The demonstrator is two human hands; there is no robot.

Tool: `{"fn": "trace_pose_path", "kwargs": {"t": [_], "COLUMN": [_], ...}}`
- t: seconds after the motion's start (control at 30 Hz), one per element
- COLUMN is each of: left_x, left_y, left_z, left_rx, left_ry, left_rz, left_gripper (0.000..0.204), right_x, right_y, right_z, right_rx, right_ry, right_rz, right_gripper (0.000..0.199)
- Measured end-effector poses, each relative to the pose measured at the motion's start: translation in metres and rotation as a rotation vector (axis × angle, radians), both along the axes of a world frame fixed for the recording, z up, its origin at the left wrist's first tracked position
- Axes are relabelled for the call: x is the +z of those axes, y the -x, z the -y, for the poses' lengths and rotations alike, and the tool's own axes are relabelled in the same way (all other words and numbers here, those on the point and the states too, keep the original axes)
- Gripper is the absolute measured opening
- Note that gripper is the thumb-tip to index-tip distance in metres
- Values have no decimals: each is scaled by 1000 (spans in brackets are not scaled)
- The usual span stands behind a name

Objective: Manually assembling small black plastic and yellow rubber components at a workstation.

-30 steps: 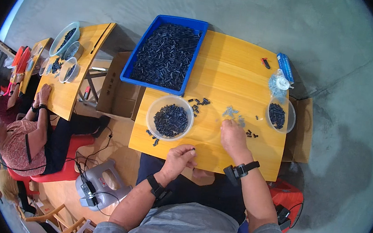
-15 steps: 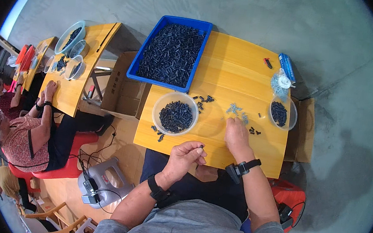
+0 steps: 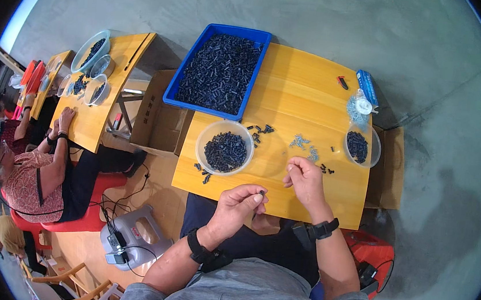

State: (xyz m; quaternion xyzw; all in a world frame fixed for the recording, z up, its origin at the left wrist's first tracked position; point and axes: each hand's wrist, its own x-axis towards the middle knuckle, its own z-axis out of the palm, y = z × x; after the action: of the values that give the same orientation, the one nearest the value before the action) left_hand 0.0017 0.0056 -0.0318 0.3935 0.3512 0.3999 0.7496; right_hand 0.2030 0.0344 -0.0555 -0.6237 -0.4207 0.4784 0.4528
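My left hand (image 3: 236, 208) pinches a small black plastic piece (image 3: 261, 193) between thumb and fingertips at the table's near edge. To its right, my right hand (image 3: 305, 182) is raised over the tabletop with its fingers closed together; anything in them is too small to make out. Just beyond that hand lie small silvery pieces, possibly screws (image 3: 299, 141), with a few black pieces (image 3: 325, 169) beside them. A clear round bowl (image 3: 200, 136) full of similar black pieces stands beyond my left hand. More loose black pieces (image 3: 263, 129) are scattered around it.
A blue tray (image 3: 168, 92) heaped with black pieces covers the table's far left. Along the right edge are another clear bowl (image 3: 376, 149), a bag of silvery pieces (image 3: 355, 110), a blue box (image 3: 367, 87) and a red-black tool (image 3: 343, 83). At left, people sit by other tables.
My right hand has drawn back from beside the silvery pieces, toward me and a little nearer my left hand. The left hand still pinches its black piece, nearly in place.
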Motion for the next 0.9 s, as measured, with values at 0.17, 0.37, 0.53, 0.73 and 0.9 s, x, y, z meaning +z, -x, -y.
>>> {"fn": "trace_pose_path", "kwargs": {"t": [0.17, 0.37, 0.53, 0.73, 0.9], "left_x": [-2, 3, -2, -1, 3], "left_y": [0, 0, -2, -1, -1], "left_z": [-3, -7, -8, -8, -9], "left_rx": [19, 16, -3, -12, -27], "left_ry": [35, 93, 44, 49, 63], "left_rz": [-73, -64, -91, -122, -117], "left_gripper": [16, 17, 15, 15, 14], "right_x": [37, 65, 66, 67, 70], "right_y": [14, 16, 19, 18, 15], "right_z": [8, 10, 8, 9, 8], "right_rx": [194, 383, 446, 478, 522], "right_ry": [-27, 9, 27, 51, 62], "right_rz": [-116, -205, -205, -104, -59], "right_gripper": [10, 9, 9, 9, 11]}}
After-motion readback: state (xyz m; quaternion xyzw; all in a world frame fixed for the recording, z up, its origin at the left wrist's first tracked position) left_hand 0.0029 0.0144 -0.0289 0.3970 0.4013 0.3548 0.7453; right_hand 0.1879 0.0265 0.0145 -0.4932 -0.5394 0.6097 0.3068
